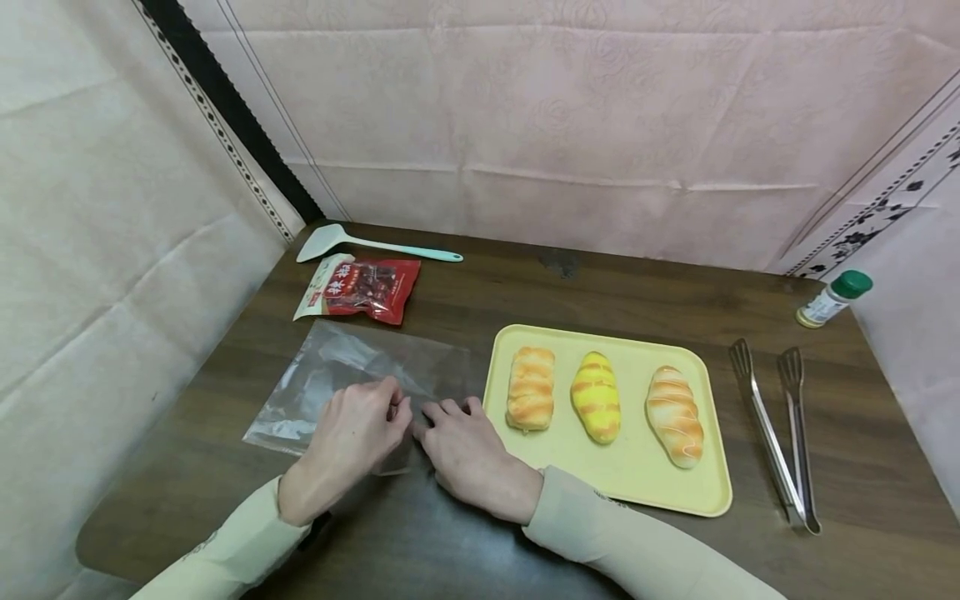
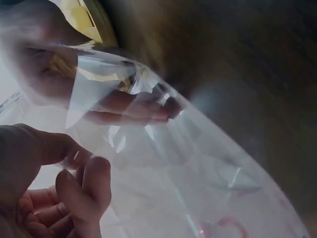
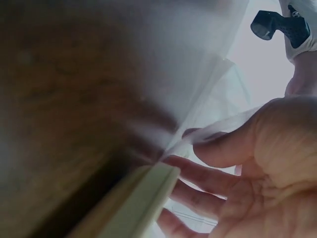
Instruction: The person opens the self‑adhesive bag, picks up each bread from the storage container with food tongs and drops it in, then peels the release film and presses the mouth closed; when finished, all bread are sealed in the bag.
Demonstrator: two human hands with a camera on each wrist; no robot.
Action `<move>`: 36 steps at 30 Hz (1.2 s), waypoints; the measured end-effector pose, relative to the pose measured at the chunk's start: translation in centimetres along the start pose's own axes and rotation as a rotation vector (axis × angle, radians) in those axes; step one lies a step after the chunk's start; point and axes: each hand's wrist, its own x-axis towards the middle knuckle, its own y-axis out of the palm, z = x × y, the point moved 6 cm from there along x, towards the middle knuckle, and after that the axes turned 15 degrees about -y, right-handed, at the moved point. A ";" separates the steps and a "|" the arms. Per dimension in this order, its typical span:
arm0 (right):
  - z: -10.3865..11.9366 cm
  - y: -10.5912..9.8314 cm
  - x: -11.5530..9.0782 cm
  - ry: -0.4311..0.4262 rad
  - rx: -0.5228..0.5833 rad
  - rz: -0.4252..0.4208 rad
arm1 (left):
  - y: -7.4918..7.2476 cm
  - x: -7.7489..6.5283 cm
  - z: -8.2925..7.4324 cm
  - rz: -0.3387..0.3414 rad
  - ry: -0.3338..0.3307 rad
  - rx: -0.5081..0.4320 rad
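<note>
- Softly bright, fairly crisp in the head view!
- Glinting white off the clear bag!
- Dim, hazy at left wrist!
- Blurring the tabletop at right wrist!

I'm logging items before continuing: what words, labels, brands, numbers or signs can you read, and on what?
No text reads with certainty.
Red packet: white characters, too blurred to read.
Green-capped bottle: label print, too small to read.
Clear bag: pinkish mark on or through it in the left wrist view, too blurred to identify.
Sleeves: dark marks, too small to make out.
</note>
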 end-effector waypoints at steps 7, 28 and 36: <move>0.0 -1.1 -1.2 -0.020 -0.003 -0.154 | 0.7 0.4 0.6 0.024 0.004 -0.045; -4.9 -6.5 -15.8 0.172 0.056 -0.837 | 1.4 1.0 0.8 0.068 0.008 -0.092; -7.8 -5.1 -23.7 0.420 0.033 -0.921 | 1.5 0.8 0.9 0.087 -0.026 -0.087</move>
